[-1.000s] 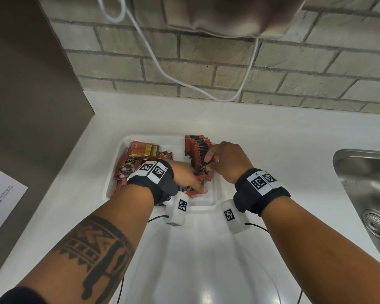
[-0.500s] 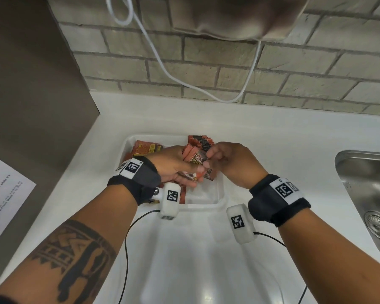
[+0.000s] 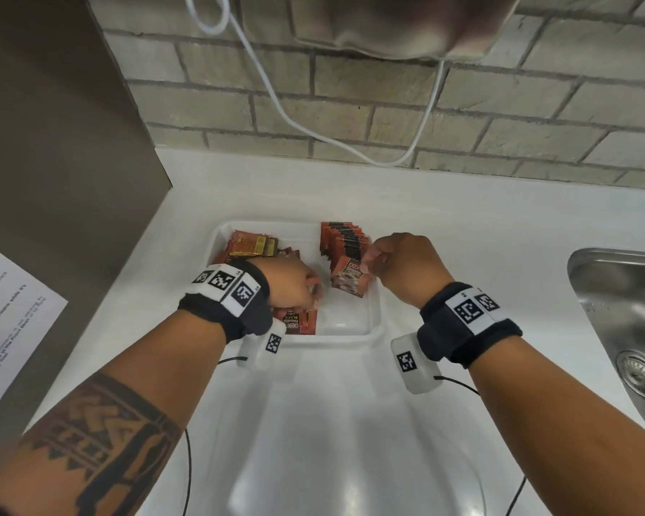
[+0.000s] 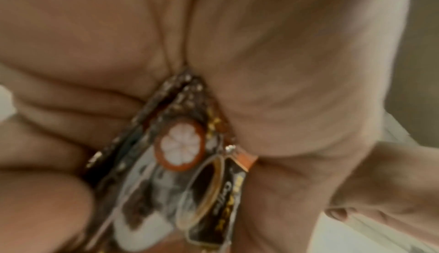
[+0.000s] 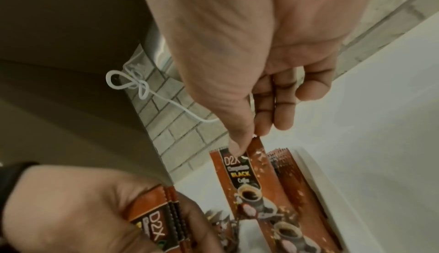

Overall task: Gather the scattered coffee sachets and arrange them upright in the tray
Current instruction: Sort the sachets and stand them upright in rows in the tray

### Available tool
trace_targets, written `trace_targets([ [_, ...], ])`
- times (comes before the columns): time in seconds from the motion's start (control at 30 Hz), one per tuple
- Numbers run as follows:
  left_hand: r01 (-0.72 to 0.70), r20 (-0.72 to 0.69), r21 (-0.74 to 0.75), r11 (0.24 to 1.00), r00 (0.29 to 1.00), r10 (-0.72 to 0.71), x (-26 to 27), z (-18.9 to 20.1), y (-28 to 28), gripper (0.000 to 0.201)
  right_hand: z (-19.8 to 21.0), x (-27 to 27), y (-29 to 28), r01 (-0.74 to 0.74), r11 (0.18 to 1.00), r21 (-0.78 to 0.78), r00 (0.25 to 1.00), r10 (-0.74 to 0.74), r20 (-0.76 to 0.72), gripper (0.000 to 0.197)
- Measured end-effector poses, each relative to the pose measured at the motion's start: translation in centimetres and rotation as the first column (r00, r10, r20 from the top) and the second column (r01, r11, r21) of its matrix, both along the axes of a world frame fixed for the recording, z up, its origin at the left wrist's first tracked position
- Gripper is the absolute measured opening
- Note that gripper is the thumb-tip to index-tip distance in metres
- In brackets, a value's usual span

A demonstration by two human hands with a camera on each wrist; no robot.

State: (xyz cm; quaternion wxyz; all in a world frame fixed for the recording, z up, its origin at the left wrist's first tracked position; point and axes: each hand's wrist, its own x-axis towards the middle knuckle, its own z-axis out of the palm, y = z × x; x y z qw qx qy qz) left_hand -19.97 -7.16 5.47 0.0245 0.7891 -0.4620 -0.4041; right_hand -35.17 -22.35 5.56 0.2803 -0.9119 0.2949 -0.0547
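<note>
the front sachet (image 5: 247, 180) of the upright row reads "d2x", then a blurred word, then "black" in yellow and a small word that looks like "coffee". the sachets in the left hand (image 5: 152, 221) show "d2x". the paper sheet (image 3: 4, 329) at left carries print too small to read.

From head height we look down on the tray (image 3: 375, 322); our wrist views sit close beneath each palm, both sharing its sachets (image 5: 251, 180).
</note>
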Motion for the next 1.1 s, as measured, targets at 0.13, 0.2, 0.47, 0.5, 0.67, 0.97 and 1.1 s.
trace_targets([
  [0.13,0.217,0.14,0.076,0.973,0.964,-0.225,-2.3,-0.5,-1.8,0.045,0.0,0.8,0.6,-0.021,0.999,-0.048,0.994,0.015,-0.111,0.023],
  [0.2,0.224,0.147,0.106,0.969,0.96,-0.238,-3.1,-0.8,-2.7,0.05,-0.1,1.4,0.7,-0.039,0.996,-0.075,0.981,0.024,-0.192,0.024],
  [0.47,0.135,0.077,0.176,0.975,0.986,-0.151,-3.7,-2.2,-5.0,0.034,-0.6,2.3,0.6,-0.029,0.994,-0.11,0.95,-0.007,-0.312,0.019],
  [0.5,0.133,0.075,0.18,0.975,0.986,-0.148,-3.6,-2.3,-5.1,0.035,-0.7,2.4,0.6,-0.026,0.994,-0.105,0.95,-0.008,-0.313,0.019],
  [0.67,0.121,0.045,0.183,0.976,0.99,-0.132,-3.4,-2.7,-5.4,0.033,-0.7,2.3,0.5,-0.02,0.998,-0.065,0.955,0.0,-0.295,0.016],
  [0.97,0.064,0.002,0.166,0.984,0.998,-0.065,-2.9,-3.4,-5.4,0.035,-1.3,2.2,-0.1,-0.024,0.999,-0.028,0.983,0.019,-0.182,0.015],
  [1.1,0.057,0.009,0.181,0.982,0.998,-0.059,-3.0,-3.5,-5.5,0.037,-1.7,2.2,-0.3,-0.031,0.999,-0.034,0.987,0.025,-0.158,0.014],
])
